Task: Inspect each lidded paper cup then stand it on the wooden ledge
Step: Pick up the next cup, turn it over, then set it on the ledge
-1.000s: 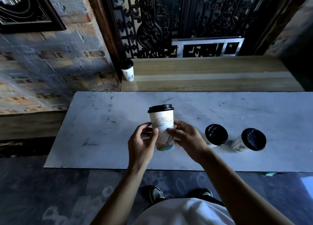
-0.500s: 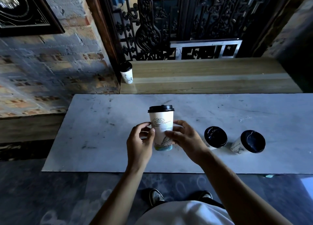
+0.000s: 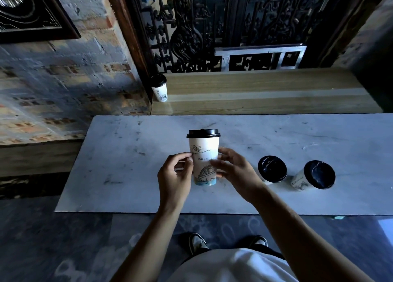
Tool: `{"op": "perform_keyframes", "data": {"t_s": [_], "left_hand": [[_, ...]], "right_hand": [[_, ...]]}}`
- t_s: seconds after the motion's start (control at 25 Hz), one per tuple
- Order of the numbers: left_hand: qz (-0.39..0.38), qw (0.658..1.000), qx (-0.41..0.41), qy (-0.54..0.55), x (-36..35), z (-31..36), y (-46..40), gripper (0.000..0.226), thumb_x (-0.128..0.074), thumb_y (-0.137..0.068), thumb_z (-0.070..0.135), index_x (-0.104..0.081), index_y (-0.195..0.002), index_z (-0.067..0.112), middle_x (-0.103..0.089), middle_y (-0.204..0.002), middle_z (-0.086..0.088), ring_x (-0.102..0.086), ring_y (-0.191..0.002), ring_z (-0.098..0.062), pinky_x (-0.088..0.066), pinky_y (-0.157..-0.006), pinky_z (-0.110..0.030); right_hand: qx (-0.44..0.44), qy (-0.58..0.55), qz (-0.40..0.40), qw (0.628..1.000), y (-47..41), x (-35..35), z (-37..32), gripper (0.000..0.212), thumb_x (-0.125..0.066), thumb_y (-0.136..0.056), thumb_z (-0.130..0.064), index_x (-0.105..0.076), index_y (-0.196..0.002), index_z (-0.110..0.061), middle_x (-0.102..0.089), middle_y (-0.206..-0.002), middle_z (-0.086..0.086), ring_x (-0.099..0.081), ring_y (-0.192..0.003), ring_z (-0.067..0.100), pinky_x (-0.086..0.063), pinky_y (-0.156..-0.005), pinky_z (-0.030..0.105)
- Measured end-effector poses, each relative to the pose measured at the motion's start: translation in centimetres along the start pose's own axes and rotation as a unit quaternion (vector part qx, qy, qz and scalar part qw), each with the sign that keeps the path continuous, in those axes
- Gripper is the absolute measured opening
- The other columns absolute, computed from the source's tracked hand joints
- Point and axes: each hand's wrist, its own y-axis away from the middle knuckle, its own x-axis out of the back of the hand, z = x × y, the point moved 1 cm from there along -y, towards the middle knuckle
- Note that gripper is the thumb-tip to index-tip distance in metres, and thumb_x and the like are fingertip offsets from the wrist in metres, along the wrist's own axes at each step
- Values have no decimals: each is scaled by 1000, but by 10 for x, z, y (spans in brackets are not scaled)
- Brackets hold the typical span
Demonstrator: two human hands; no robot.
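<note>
you hold one cup (image 3: 203, 154) upright between both hands, over the middle of the slab (image 3: 127, 154) and toward its near edge. your left hand (image 3: 174, 178) curls loosely at the cup's left side, with fingertips touching the wall about halfway up. your right hand (image 3: 232, 171) wraps the right side, fingers part closed around the paper and thumb across the front. whether the base rests on the slab or hangs just above it, i cannot tell.

the cup is a tall tapered paper one, white with fine line drawings (an arched bridge low on the front, clouds higher up) and a blue band at the foot. a black plastic lid (image 3: 203, 133) caps it, so whatever is inside stays hidden.

two more lidded cups stand to your right, near the slab's near edge: the second cup (image 3: 271, 170) just beside your right hand, the third cup (image 3: 314, 176) a little farther toward the right end. you see mostly their round black lids from above. their contents are hidden too.

the slab is pale stone, flat, scuffed with dark marks. behind its far edge runs the ledge (image 3: 265, 94), smooth striped wood. at the ledge's left end, against the dark post, a fourth cup (image 3: 160, 88) already stands upright, lid on.
</note>
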Motion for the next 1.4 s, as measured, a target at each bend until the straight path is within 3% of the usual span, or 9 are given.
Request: {"op": "perform_keyframes", "data": {"t_s": [0.12,0.24,0.48,0.72,0.84,0.92,1.08,1.24,1.4], "left_hand": [[-2,1000,6,7,0,1,-1,16,-72,-91,19,-74,-106,15,-76,-101,2,-71,-86,-4,-60,-76,-23],[-7,1000,8,11,-1,4,-1,20,-74,-89,22,-74,-107,13,-75,-103,2,-69,-87,3,-55,-70,-11],[-21,1000,12,-5,-2,4,-3,18,-72,-91,23,-76,-107,16,-75,-103,0,-70,-90,-5,-59,-81,-25],[-62,997,33,27,-5,4,-1,37,-67,-87,36,-74,-117,15,-78,-106,5,-73,-99,-10,-58,-85,-26],[-79,996,27,43,-8,11,-1,24,-69,-92,24,-72,-114,15,-77,-104,9,-72,-94,0,-55,-81,-15],[-88,995,23,41,-10,12,-2,20,-68,-94,18,-71,-113,17,-76,-104,9,-71,-92,2,-54,-78,-13],[-71,997,18,-4,-14,7,-2,21,-66,-94,17,-69,-116,17,-74,-109,4,-70,-95,-11,-57,-75,-18],[-41,999,11,-18,-17,7,-5,21,-66,-91,13,-70,-111,19,-75,-100,1,-72,-88,-16,-61,-78,-36],[-54,998,35,6,-25,10,-7,17,-64,-86,30,-67,-100,40,-77,-101,3,-75,-88,-22,-63,-81,-46]], "right_hand": [[-12,-23,13,1000,-2,0,0,43,-66,-86,-14,-64,-129,-13,-73,-113,13,-71,-102,25,-54,-93,49],[-6,-24,32,999,0,0,-3,41,-63,-84,-16,-66,-125,-15,-70,-106,9,-68,-99,24,-51,-90,45],[13,-68,29,997,3,7,-8,38,-69,-84,-8,-64,-121,-12,-64,-97,6,-64,-96,22,-50,-91,42],[-5,-164,-37,986,10,6,-18,28,-58,-93,8,-62,-118,-4,-77,-103,10,-72,-94,25,-59,-85,35],[6,-130,-71,989,8,3,-15,37,-64,-92,1,-60,-129,8,-70,-125,27,-69,-112,34,-57,-97,39],[11,-94,-62,994,8,3,-17,42,-66,-92,0,-57,-132,9,-68,-128,30,-69,-112,35,-58,-93,36],[47,-25,-54,997,7,11,-23,38,-64,-95,-4,-60,-133,-2,-72,-121,26,-71,-108,34,-58,-89,37],[35,-9,-58,998,5,16,-26,39,-48,-95,10,-68,-126,-5,-75,-121,18,-72,-109,28,-57,-93,35],[63,47,-34,996,-5,27,-25,39,-55,-92,10,-69,-125,-6,-76,-119,17,-72,-113,31,-58,-97,41]]}}
